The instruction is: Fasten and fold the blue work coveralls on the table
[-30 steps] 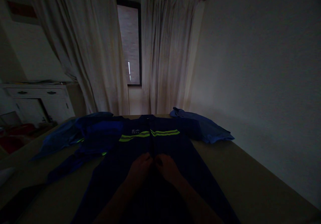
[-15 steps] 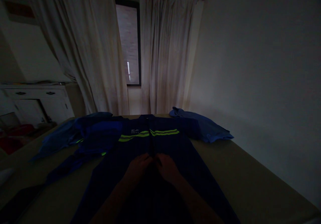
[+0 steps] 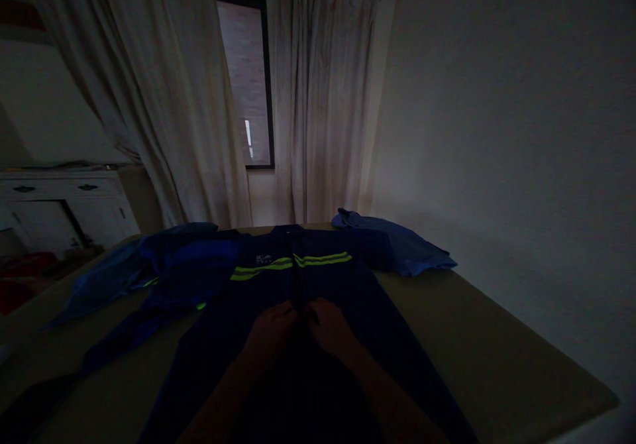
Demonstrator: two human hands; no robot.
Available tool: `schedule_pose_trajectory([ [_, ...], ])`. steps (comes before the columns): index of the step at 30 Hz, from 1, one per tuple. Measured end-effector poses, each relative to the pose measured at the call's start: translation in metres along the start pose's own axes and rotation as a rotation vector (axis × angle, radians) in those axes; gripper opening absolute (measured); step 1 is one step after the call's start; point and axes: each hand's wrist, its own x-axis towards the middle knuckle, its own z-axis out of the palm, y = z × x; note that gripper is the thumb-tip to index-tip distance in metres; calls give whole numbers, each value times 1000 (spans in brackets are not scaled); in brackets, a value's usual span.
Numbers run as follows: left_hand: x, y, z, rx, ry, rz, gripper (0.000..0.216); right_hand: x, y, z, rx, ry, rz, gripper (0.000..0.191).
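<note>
A dark blue work jacket (image 3: 322,278) with yellow-green reflective stripes across the chest lies spread front side up, its collar at the far end. My left hand (image 3: 273,325) has its fingers curled at the jacket's front opening, just below the stripes. Facing it across a small gap, my right hand (image 3: 328,321) is closed on the other front edge. The dim light hides the fingertips and the exact bit of cloth or fastening between them. Towards me the jacket's lower part fades into shadow.
The jacket lies on a brownish table (image 3: 497,338). Left of it are a bright blue garment (image 3: 199,268) and a lighter blue one (image 3: 109,278); another blue garment (image 3: 412,242) lies at the far right. Beyond stand curtains (image 3: 328,99), a window and a white cabinet (image 3: 99,209).
The view has turned slightly to the right. Both hands stay close together at the jacket's front opening, with little visible movement.
</note>
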Motion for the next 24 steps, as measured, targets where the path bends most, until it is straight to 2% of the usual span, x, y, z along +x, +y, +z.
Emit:
schedule_pose_trajectory([
  [3, -1, 1, 2, -40, 28, -14, 21, 0, 0, 0, -10, -21, 20, 20],
  [8, -1, 2, 6, -262, 98, -102, 15, 0, -1, 0, -10, -26, 26, 17],
  [13, 6, -3, 12, -368, 72, -177, 13, 1, 0, 2, 27, -28, -1, 15],
  [21, 7, -9, 19, -295, 31, -272, 14, 2, 1, 1, -4, -48, -93, 15],
  [24, 5, -7, 19, -273, 58, -279, 14, 2, 0, 2, -39, -24, -132, 20],
])
